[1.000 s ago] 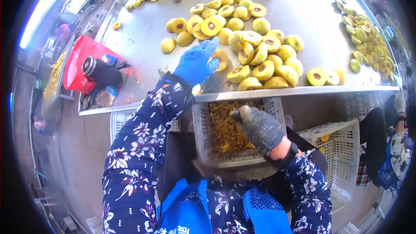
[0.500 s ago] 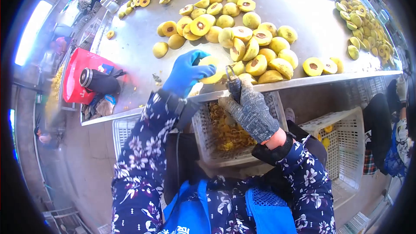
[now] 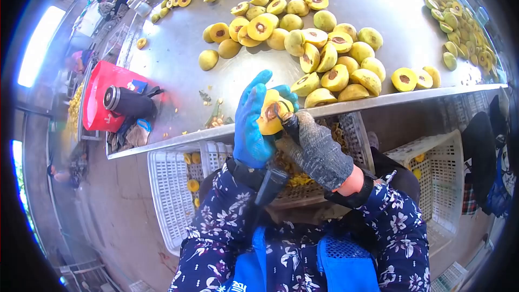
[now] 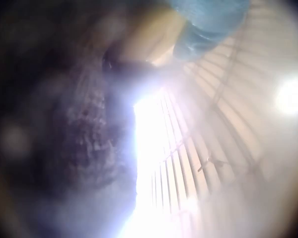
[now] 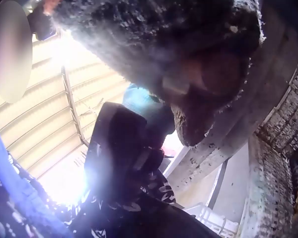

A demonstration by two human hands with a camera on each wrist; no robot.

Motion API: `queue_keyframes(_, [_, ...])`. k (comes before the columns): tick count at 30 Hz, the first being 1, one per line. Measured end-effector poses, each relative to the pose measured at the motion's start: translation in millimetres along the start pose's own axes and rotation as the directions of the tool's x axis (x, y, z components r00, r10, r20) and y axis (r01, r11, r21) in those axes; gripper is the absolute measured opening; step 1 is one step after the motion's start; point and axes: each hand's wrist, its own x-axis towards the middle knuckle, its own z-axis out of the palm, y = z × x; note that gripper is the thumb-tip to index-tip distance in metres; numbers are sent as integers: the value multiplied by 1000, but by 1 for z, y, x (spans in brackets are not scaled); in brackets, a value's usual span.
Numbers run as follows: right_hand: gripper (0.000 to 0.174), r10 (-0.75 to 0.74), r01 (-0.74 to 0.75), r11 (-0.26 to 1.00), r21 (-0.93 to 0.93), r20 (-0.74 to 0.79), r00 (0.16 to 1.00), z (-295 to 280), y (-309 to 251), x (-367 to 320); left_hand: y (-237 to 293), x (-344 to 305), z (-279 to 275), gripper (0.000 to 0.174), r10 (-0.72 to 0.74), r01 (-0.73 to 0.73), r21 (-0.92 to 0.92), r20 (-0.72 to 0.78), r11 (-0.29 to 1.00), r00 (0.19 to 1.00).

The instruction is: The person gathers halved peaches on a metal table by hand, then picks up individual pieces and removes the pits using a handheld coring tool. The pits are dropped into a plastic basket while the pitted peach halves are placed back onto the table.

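Observation:
In the head view my left hand, in a blue glove, holds a yellow peach half over the table's front edge, cut face toward my right hand. My right hand, in a grey knit glove, grips the dark handle of a pitting tool. The tool's metal tip is at the brown pit hollow of the peach half. A heap of peach halves lies just beyond both hands on the metal table. The left wrist view is hazy, with part of the blue glove at its top.
Under the table edge, a white crate holds yellow scraps, partly hidden by my right hand. Other white crates stand left and right. A black flask and a red bag occupy the table's left end.
My left hand has picked up the peach half from the table and turned it upright. My right hand has risen from over the crate, bringing the pitting tool to the fruit.

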Motion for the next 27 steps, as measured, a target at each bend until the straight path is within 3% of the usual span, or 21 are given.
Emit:
queue_keyframes(3, [36, 24, -23, 1000, 15, -19, 1000, -5, -9, -2, 0, 0, -3, 38, 62, -69, 89, 77, 994, 995])
queue_keyframes(9, [32, 54, -54, 999, 2, 14, 998, 0, -11, -3, -3, -7, 0, 33, 216, -226, 213, 68, 950, 974])
queue_keyframes(13, [32, 160, -161, 987, 7, 59, 985, -7, -25, -5, -4, -9, -2, 30, 220, -230, 283, 67, 931, 973])
queue_keyframes(15, [31, 101, -100, 994, -32, 20, 995, -1, -19, -7, -5, -10, -2, 29, 262, -275, 303, 82, 913, 962])
queue_keyframes(16, [31, 71, -71, 997, -11, 19, 997, 0, -17, -6, -6, -10, -2, 40, 322, -340, 468, 122, 816, 939])
queue_keyframes(21, [29, 122, -125, 992, 32, 87, 989, 3, -16, -10, -3, -15, -1, 36, 233, -237, 375, 56, 896, 971])
queue_keyframes(23, [40, 54, -62, 993, 104, 84, 995, 0, -18, -10, -4, -15, -2, 37, 324, -336, 468, 110, 817, 940])
queue_keyframes(24, [40, 57, -66, 992, 107, 83, 995, 1, -18, -11, -4, -18, 1, 40, 393, -408, 613, 169, 677, 904])
queue_keyframes(27, [38, 87, -103, 983, 152, 108, 990, 3, -19, -15, 1, -20, 1, 44, 307, -335, 575, 149, 747, 940])
